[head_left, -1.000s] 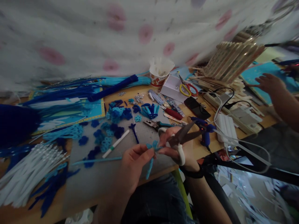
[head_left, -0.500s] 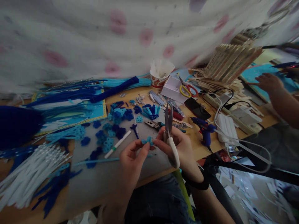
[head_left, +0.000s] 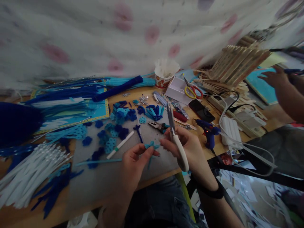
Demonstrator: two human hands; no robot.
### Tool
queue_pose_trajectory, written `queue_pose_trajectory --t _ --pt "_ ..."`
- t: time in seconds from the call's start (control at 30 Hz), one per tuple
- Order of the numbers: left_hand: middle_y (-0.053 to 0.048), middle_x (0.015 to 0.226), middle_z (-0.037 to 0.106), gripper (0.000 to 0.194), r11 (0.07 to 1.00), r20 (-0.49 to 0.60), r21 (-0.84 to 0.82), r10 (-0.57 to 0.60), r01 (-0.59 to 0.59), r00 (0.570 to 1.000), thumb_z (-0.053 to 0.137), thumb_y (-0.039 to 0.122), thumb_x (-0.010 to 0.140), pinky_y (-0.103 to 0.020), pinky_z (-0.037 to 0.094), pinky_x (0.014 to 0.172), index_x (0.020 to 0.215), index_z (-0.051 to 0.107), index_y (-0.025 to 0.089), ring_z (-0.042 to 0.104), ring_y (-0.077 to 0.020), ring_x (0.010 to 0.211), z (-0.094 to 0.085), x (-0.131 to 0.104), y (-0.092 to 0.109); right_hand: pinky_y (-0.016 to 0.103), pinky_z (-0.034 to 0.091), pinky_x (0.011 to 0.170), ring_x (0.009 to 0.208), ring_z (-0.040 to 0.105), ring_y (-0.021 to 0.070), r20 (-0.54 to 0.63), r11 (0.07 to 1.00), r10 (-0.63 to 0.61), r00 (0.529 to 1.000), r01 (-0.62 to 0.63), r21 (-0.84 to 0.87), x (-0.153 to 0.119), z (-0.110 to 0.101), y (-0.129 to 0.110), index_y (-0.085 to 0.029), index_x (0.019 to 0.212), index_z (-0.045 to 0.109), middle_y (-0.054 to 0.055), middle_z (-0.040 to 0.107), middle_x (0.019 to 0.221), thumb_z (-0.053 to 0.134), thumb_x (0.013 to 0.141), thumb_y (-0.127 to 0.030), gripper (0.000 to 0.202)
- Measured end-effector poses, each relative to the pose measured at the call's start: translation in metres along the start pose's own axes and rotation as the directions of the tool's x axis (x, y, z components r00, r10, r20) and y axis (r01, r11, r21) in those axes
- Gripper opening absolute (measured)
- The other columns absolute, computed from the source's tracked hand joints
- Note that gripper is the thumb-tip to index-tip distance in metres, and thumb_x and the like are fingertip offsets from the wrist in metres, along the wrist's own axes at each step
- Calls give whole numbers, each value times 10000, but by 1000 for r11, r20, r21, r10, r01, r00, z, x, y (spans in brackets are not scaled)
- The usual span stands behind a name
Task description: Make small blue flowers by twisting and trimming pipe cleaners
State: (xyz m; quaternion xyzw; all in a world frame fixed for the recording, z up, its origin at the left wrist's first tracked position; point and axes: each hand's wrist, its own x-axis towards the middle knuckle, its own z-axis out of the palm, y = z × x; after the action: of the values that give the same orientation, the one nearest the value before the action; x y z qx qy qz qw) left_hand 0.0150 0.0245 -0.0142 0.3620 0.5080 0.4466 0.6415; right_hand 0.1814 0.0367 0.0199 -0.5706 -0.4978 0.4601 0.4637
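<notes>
Between thumb and fingertips my left hand (head_left: 137, 164) pinches a light-blue pipe-cleaner flower (head_left: 152, 145), its thin stem hanging below. My right hand (head_left: 184, 142) is wrapped around white-handled scissors (head_left: 178, 142), blades pointing up and closed together; its fingertips sit just right of the flower, a small gap apart. Beneath both hands lies a grey mat (head_left: 95, 186). A dark-blue pipe-cleaner piece (head_left: 138, 133), a white marker with a green band (head_left: 120, 145) and a small light-blue flower (head_left: 142, 119) rest near the left hand. Pliers (head_left: 158, 126) lie beyond the right hand.
Blue flowers (head_left: 110, 145) spread across the mat's left half. White stems (head_left: 30, 174) and blue pipe cleaners (head_left: 64, 95) lie left. A blue glue gun (head_left: 209, 133), phone (head_left: 201, 110) and corded power strip (head_left: 230, 133) are right. Another person's hand (head_left: 275, 77) shows far right.
My right hand has drawn back slightly right from the flower, and the scissor blades have gone from parted to closed. The flower's petals now show spread out. The other person's hand has shifted.
</notes>
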Motion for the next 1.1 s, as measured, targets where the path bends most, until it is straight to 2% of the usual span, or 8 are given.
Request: queue_pose_trajectory --t 0.17,0.27,0.37,0.63,0.77,0.93,1.0,1.1 --pt "8 664 756 150 931 -119 -364 -83 34 989 883 334 671 -262 510 737 711 794 220 687 -162 713 4 7 2 204 367 393 444 513 101 -81 997 74 994 -72 31 2 0 3 -198 831 642 -63 586 557 891 650 -400 368" --pt "20 633 726 222 885 -145 -465 -113 33 983 935 338 589 -241 493 630 629 760 207 643 -131 631 6 11 8 216 378 382 427 522 112 -95 994 102 990 -99 36 2 -2 14 -196 844 649 -43 617 547 862 670 -478 394" --pt "25 640 730 268 848 -147 -529 -120 24 982 968 338 530 -235 526 681 626 758 201 667 -122 661 7 13 13 228 385 380 447 550 132 -109 994 108 988 -108 5 2 -5 27 -201 827 657 -19 651 564 846 655 -549 432" --pt "0 741 786 179 886 -146 -463 -37 -35 989 908 298 629 -289 535 837 745 809 204 734 -172 773 10 15 14 263 462 460 534 630 177 -105 994 99 990 -104 -44 1 -18 36 -194 895 676 22 702 646 813 699 -591 463" --pt "15 782 785 117 909 -164 -407 29 -94 986 866 275 686 -278 511 858 760 799 214 719 -157 804 13 15 12 307 505 532 602 668 222 -110 967 3 994 -31 -254 4 -26 49 -194 941 673 27 707 666 796 706 -586 473" --pt "18 788 779 85 932 -200 -334 74 -139 977 825 285 744 -255 489 887 769 786 213 702 -137 845 13 16 7 339 501 579 663 685 259 -35 817 -40 999 12 -577 -4 -37 77 -197 1002 669 53 727 747 732 772 -480 370" --pt "22 783 776 93 930 -207 -342 68 -137 976 833 287 740 -250 498 874 769 780 216 705 -132 834 14 16 5 331 501 581 660 682 250 -32 818 -61 998 32 -574 -9 -39 82 -202 1004 663 47 722 748 716 803 -469 338" --pt "28 775 778 101 937 -208 -319 81 -145 975 856 268 724 -225 516 804 780 784 226 702 -119 797 14 15 3 313 532 613 689 697 232 -15 898 -112 994 95 -429 -15 -41 76 -201 1056 650 45 731 769 715 842 -534 401"
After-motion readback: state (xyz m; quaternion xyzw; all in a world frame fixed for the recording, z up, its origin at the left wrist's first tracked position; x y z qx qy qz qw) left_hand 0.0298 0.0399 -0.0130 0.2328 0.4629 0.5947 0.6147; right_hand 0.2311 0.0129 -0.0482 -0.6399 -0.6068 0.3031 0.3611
